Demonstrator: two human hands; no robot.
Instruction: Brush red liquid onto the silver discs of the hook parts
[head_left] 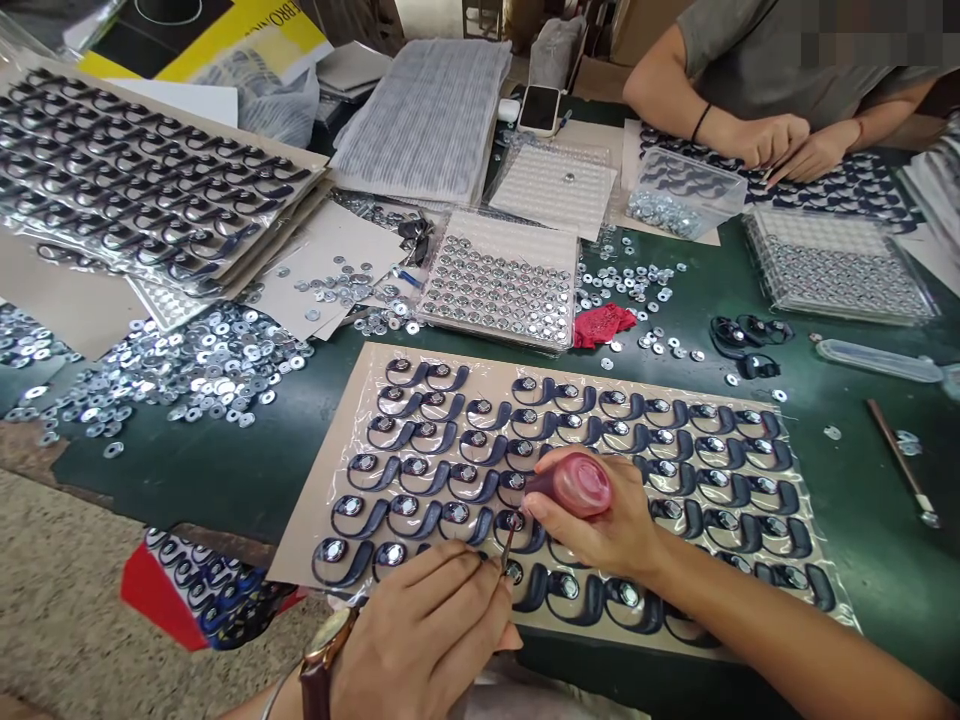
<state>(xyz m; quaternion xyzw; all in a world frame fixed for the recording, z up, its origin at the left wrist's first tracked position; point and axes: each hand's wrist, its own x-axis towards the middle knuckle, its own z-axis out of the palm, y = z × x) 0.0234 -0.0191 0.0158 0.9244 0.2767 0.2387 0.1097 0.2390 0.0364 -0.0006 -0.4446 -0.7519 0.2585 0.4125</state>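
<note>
My right hand (611, 525) is wrapped around a soft pinkish-red squeeze bottle (583, 486), tilted over a sheet of plastic-covered brown card (315, 530). Rows of dark curved loops (352, 575) lie on that card, each with a shiny round stone-like piece at one end. My left hand (427, 625), with a watch at the wrist, rests at the card's near edge. Its fingers pinch a thin dark pointed stick (508, 548), whose tip meets a round piece (513, 521) just below the bottle. My fingers and forearm hide some of the loops.
Loose metal washers (217, 360) are heaped at left. A stack of filled cards (150, 180) stands behind them. Beyond my card are a tray of shiny round pieces (499, 285) and a red cloth (602, 326). Across the table, another person's hands (787, 145) work near a clear box (686, 190).
</note>
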